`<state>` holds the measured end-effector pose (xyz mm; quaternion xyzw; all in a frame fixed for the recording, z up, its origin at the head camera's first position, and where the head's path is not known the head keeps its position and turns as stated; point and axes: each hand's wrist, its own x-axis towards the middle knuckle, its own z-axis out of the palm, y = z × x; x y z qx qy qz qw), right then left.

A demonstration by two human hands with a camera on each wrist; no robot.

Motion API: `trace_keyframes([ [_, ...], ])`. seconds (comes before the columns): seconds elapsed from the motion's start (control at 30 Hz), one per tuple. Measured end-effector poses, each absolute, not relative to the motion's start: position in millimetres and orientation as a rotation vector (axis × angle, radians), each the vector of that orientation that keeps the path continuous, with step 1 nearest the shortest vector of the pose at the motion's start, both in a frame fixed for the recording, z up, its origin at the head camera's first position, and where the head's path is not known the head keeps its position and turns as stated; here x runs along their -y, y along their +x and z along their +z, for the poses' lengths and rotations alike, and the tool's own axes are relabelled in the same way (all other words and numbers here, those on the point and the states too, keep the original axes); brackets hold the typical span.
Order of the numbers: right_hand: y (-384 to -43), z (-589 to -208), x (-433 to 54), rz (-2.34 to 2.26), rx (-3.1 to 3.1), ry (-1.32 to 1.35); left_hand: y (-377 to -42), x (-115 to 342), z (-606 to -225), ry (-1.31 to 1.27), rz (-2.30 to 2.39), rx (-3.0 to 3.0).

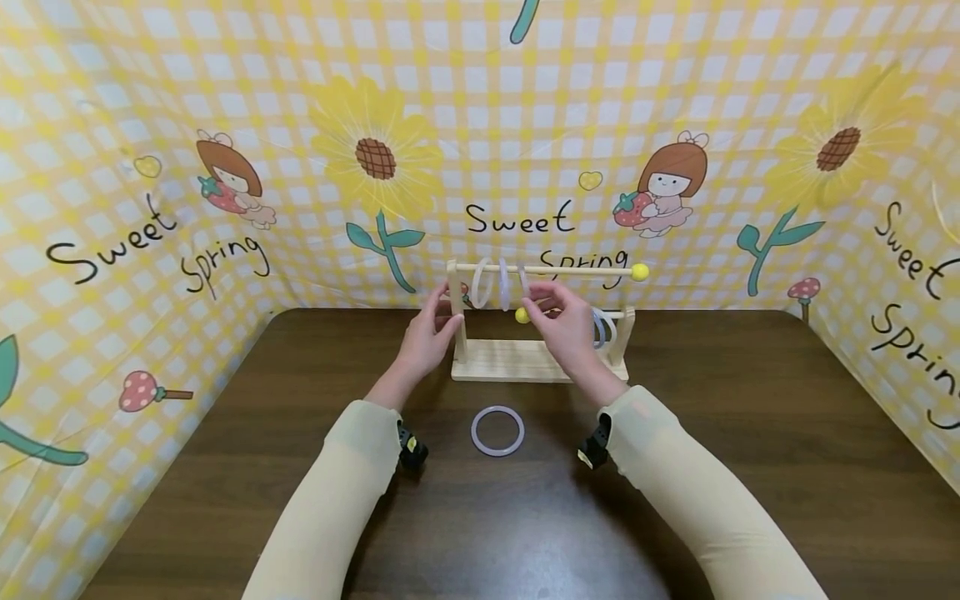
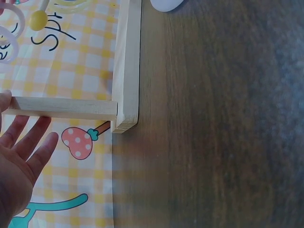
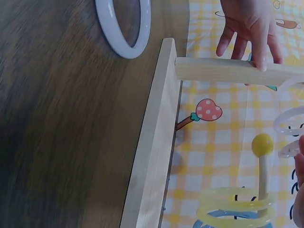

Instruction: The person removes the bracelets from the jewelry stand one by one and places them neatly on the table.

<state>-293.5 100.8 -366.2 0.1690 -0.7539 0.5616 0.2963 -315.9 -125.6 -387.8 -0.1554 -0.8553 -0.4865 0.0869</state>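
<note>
A wooden bangle stand (image 1: 510,360) with two rods is on the table. My left hand (image 1: 429,335) grips its left post (image 2: 66,107), thumb on one side and fingers on the other. On the upper rod hang a whitish bangle (image 1: 477,286) near the post and a lavender bangle (image 1: 504,287) beside it. Farther right along that rod, my right hand (image 1: 564,323) pinches a pale translucent bangle (image 1: 523,277) between thumb and fingers. A blue bangle (image 1: 598,332) and pale yellow bangles (image 3: 218,203) hang on the lower rod, partly behind the right hand.
A lavender bangle (image 1: 498,453) lies flat on the brown table (image 1: 300,467) in front of the stand, between the forearms. Yellow balls cap the upper rod (image 1: 640,272) and the lower rod (image 3: 262,145). A checked cloth (image 1: 480,158) hangs behind and at both sides.
</note>
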Motion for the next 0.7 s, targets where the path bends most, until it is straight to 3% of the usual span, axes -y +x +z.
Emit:
trace_keyframes([
  [0.7,-286.3,-357.9,-135.5,1.488,1.914,0.317,-317.9,126.3,-389.5,-0.498,-1.454,2.526],
])
